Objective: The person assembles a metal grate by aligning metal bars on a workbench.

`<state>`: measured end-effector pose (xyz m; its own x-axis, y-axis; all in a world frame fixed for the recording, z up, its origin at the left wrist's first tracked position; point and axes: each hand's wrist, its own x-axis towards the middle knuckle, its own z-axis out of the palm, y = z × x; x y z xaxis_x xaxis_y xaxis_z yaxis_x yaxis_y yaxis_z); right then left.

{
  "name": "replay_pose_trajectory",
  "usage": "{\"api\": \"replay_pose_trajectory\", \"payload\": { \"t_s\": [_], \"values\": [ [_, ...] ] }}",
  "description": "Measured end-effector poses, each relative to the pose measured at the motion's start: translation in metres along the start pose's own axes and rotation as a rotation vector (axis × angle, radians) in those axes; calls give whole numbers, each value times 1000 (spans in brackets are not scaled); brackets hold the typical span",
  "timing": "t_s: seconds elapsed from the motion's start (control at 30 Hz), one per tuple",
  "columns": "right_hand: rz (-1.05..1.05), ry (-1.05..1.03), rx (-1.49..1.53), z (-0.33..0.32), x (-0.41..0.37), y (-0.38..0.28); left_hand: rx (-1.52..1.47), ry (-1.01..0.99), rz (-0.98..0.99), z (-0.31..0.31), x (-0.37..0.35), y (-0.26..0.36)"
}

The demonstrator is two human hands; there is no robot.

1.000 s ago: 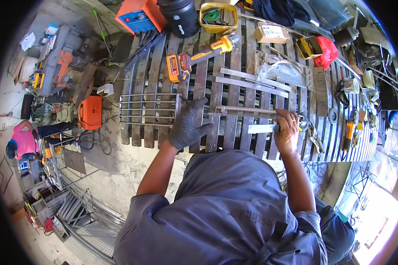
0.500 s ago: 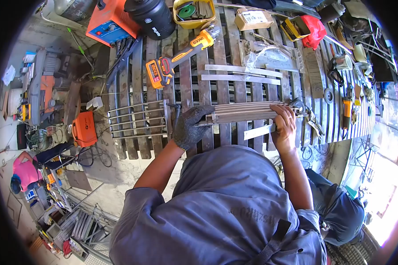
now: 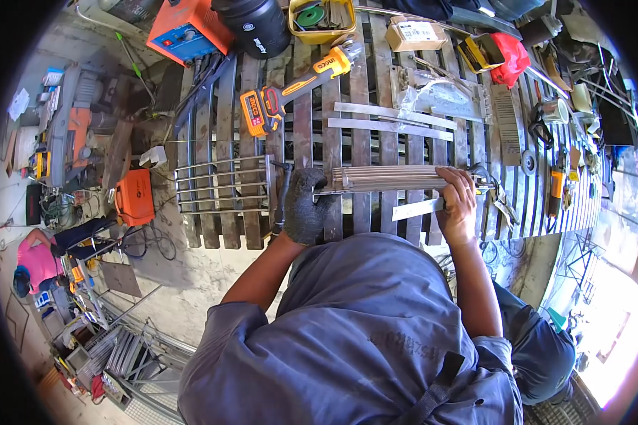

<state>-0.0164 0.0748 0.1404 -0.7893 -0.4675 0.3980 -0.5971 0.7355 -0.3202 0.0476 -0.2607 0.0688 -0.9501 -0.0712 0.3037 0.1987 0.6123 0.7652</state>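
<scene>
Gloved left hand (image 3: pixel 305 205) fisted, bare right hand (image 3: pixel 460 206) curled closed

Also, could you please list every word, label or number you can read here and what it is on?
"INGCO": black letters on the yellow handle of the angle grinder.
Battery pack: similar logo, blurred.
Black jug: white lettering, unreadable.
Cardboard box: label too small.
Shirt back: faint print, blurred.
Bundle of metal strips in left hand and right hand: none.

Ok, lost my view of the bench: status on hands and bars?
Left hand, gloved, shut on bars, left end. Right hand, bare, shut on right end. Bars bundled, level over bench. Loose strip beside right hand.
</scene>
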Motion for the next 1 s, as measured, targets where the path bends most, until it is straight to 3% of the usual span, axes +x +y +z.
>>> {"api": "replay_pose_trajectory", "payload": {
  "t_s": [0.7, 0.83, 0.93, 1.0],
  "values": [
    [-9, 3, -5, 1, -4, 3, 6, -37, 30, -3, 11, 3],
    [62, -153, 65, -21, 11, -4, -23, -30, -49, -4, 10, 8],
    [276, -328, 179, -54, 37, -32, 18, -34, -63, 1, 5, -3],
    [235, -339, 132, -60, 45, -24, 23, -11, -28, 3, 4, -7]
  ]
}}
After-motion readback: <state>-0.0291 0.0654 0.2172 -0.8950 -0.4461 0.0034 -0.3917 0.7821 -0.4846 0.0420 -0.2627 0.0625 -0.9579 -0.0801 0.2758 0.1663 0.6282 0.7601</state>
